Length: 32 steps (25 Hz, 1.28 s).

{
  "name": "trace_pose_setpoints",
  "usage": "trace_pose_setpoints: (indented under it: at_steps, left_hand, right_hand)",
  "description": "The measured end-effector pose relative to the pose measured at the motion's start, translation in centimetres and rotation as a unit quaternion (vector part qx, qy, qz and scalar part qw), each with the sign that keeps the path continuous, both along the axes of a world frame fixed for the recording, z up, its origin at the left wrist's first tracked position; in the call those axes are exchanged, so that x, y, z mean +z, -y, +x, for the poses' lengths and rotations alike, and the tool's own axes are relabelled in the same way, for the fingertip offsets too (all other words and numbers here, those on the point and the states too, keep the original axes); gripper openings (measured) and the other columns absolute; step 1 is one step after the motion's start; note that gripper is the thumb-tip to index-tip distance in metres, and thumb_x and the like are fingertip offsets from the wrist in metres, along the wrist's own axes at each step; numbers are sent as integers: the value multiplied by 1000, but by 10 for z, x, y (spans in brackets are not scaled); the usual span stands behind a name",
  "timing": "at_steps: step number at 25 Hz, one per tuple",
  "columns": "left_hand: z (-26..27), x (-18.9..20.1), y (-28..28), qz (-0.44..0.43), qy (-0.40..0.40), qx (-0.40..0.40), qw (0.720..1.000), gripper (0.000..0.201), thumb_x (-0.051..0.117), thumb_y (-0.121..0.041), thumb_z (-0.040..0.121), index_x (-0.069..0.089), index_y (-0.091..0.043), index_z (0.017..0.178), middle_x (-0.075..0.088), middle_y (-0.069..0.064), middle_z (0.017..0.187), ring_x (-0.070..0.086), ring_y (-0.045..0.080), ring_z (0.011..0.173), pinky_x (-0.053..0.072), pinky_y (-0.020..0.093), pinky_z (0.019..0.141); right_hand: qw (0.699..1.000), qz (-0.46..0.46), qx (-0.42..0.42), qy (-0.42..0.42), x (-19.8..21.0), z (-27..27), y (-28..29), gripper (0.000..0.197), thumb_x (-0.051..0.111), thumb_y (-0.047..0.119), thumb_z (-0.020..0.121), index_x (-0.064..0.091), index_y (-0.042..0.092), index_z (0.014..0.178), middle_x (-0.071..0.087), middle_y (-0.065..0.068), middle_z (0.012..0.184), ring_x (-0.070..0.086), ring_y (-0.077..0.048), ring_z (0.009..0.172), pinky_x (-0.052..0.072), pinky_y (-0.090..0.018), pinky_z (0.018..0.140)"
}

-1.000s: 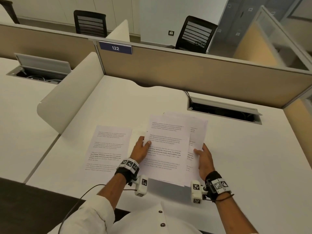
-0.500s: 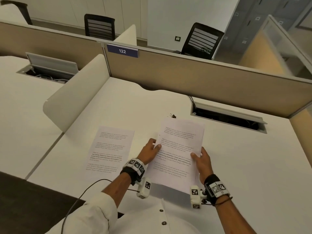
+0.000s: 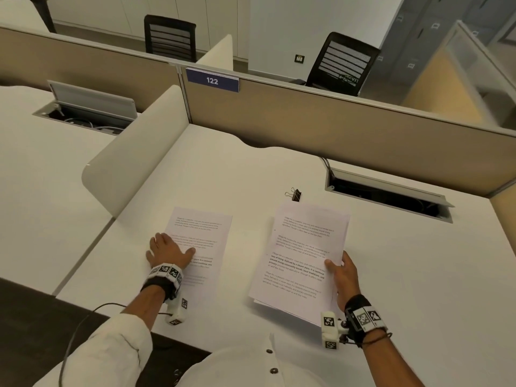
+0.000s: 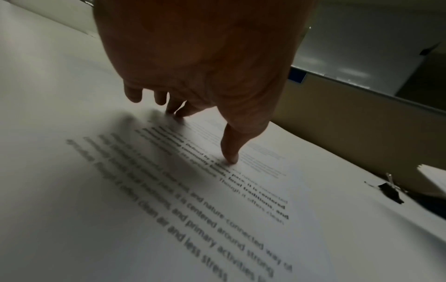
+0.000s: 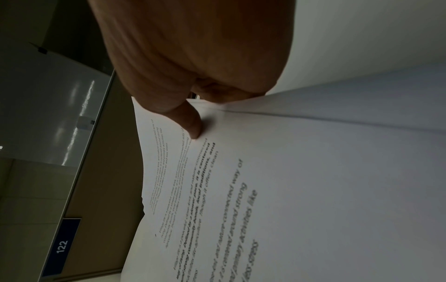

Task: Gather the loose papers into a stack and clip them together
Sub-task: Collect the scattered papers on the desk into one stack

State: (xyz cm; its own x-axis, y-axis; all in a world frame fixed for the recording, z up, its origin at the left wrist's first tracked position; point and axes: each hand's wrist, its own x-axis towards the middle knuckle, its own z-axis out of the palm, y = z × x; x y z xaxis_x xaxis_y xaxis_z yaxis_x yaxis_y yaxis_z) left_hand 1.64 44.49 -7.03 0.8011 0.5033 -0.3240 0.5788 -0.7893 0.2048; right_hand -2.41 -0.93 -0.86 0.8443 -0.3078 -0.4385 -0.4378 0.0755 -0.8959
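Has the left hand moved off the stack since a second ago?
Yes. The left hand has left the stack, which the right hand grips, and gone left to press on the single sheet flat on the desk.

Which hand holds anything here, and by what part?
The right hand pinches the stack at its right edge. The left hand holds nothing, only pressing flat on the loose sheet.

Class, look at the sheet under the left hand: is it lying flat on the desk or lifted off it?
Flat. The single sheet lies spread on the desk, with the left hand pressing on it.
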Motion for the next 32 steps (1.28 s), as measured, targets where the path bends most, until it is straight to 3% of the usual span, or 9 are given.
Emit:
trace_pose_setpoints:
  at_steps: [6,10,13,16,19,23,25,27,32]
  left_hand:
    - [-7,-2,13,-5,35,1,999,86,67,-51,89,32,-6,154,25,22,165,26,40,151,31,58,118]
    - [-5,11,14,-33,97,15,995,42,73,-24,84,55,-14,121,52,19,131,52,41,119,49,55,92]
    - [-2,17,12,-90,99,30,991,44,70,-9,84,52,-10,124,47,22,129,61,45,101,53,48,78]
    - [-4,15,14,-79,101,29,991,49,67,-12,88,50,-7,133,48,24,133,60,46,106,54,51,88]
    - [-10,10,19,-15,91,23,995,62,66,-42,91,52,-6,140,49,21,140,50,42,126,45,55,103]
    - [-23,-7,26,3,37,-12,999,105,58,-76,82,25,-14,159,21,18,166,24,38,151,25,60,117]
    - [-24,-10,28,0,22,-28,999,102,55,-74,85,17,-19,163,9,18,170,14,39,155,19,61,121]
    - [-23,-5,34,0,23,-41,999,90,59,-64,89,24,-23,161,11,21,169,18,41,154,23,61,119]
    - [-20,9,45,-48,107,-39,992,56,61,-18,95,49,-25,149,52,21,132,57,40,117,51,52,95]
  right_hand:
    - [1000,3,-2,-8,0,3,-15,41,59,4,99,58,23,135,71,-2,117,70,-24,101,57,-33,75]
    - [1000,2,7,-6,3,5,-19,39,59,4,99,58,26,132,71,1,113,70,-23,99,57,-32,73]
    - [1000,-3,8,-3,4,5,-16,39,59,3,99,58,23,133,71,-1,114,70,-22,98,57,-31,72]
    - [1000,-2,4,-1,5,5,-10,38,58,3,100,58,23,132,70,-1,113,69,-20,96,55,-30,70]
    - [1000,-5,5,-2,5,3,-4,39,58,4,100,57,21,135,69,-1,114,69,-19,95,55,-30,70]
    - [1000,-5,5,-3,2,-1,3,42,58,3,100,56,18,139,68,-7,122,68,-19,96,54,-30,71]
    - [1000,-2,5,-3,1,-2,4,43,58,2,100,56,17,140,68,-8,123,68,-20,97,55,-30,71]
    - [1000,-2,9,-4,1,-3,4,43,58,3,99,55,17,139,68,-9,123,69,-21,98,55,-31,72]
    - [1000,2,7,-12,-1,-7,1,41,58,2,100,56,19,137,68,-6,120,69,-19,95,55,-30,70]
